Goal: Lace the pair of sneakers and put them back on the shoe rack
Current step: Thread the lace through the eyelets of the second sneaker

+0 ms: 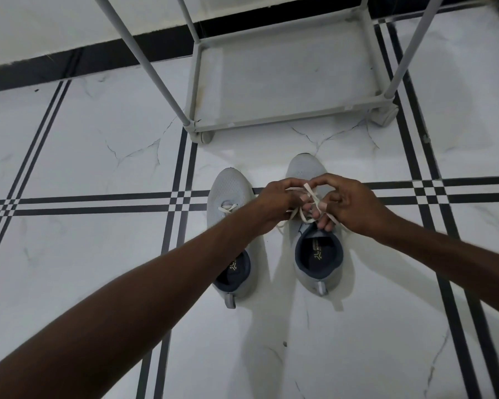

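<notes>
Two light grey sneakers with dark linings stand side by side on the floor, toes pointing away from me. The left sneaker (228, 191) shows a white lace crossed near its tongue; my left forearm covers its middle. Over the right sneaker (317, 266) both hands meet. My left hand (277, 201) and my right hand (349, 203) each pinch the white lace (311, 194) of that shoe, which loops between the fingers. Loose lace ends hang down on either side. The grey shoe rack (285, 118) stands just beyond the toes.
The rack's lowest shelf holds nothing, and its slanted poles (144, 61) rise toward me on both sides. It rests on small feet. The floor is white marble tile with black stripes. A dark skirting runs along the wall behind.
</notes>
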A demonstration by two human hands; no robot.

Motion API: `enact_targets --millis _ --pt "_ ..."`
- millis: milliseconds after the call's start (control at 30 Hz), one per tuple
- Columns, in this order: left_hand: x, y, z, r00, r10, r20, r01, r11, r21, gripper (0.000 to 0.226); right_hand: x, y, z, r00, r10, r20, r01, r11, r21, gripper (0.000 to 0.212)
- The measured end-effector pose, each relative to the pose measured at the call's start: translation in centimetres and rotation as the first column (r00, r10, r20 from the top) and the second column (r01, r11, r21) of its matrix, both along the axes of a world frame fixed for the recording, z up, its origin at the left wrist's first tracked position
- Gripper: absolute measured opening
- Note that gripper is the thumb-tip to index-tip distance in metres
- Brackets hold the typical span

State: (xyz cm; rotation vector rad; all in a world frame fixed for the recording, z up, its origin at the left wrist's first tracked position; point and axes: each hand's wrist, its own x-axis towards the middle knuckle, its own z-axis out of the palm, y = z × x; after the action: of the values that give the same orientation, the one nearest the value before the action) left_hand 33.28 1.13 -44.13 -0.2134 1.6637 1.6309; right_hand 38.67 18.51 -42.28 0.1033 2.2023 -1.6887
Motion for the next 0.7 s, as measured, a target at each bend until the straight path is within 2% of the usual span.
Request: enact_targets --millis 67,200,333,500,600,700 --pt "0.0 0.1 -0.5 0.999 0.028 0.029 -0.029 0.999 0.019 0.024 -0.3 -0.1 0.0 1.000 -0.005 -0.024 0.005 1.000 0.000 0.032" --pt "0.2 -0.1 -0.8 0.998 -0.033 0.049 0.030 0.998 0.060 0.011 -0.6 -0.1 -0.2 0.999 -0.005 -0.046 0.005 1.000 -0.006 0.027" --pt "0.4 -0.6 -0.6 0.986 -0.104 0.130 0.081 0.982 0.169 0.018 -0.9 0.2 -0.5 0.999 0.026 -0.024 -0.027 0.999 -0.039 0.026" --pt "0.5 0.0 -0.3 0.990 -0.092 0.110 0.078 0.989 0.128 0.014 -1.2 0.6 -1.3 0.991 0.072 0.113 -0.059 0.992 -0.113 0.027" --pt "0.3 0.1 -0.4 0.984 -0.142 0.104 0.130 0.985 0.112 0.015 -1.5 1.3 -1.9 0.977 0.082 0.199 -0.041 0.978 -0.202 0.026" --pt "0.2 -0.3 0.0 0.974 -0.227 0.013 0.226 0.972 0.059 0.020 -2.0 1.6 -2.0 0.955 0.117 0.274 -0.038 0.961 -0.275 0.027"
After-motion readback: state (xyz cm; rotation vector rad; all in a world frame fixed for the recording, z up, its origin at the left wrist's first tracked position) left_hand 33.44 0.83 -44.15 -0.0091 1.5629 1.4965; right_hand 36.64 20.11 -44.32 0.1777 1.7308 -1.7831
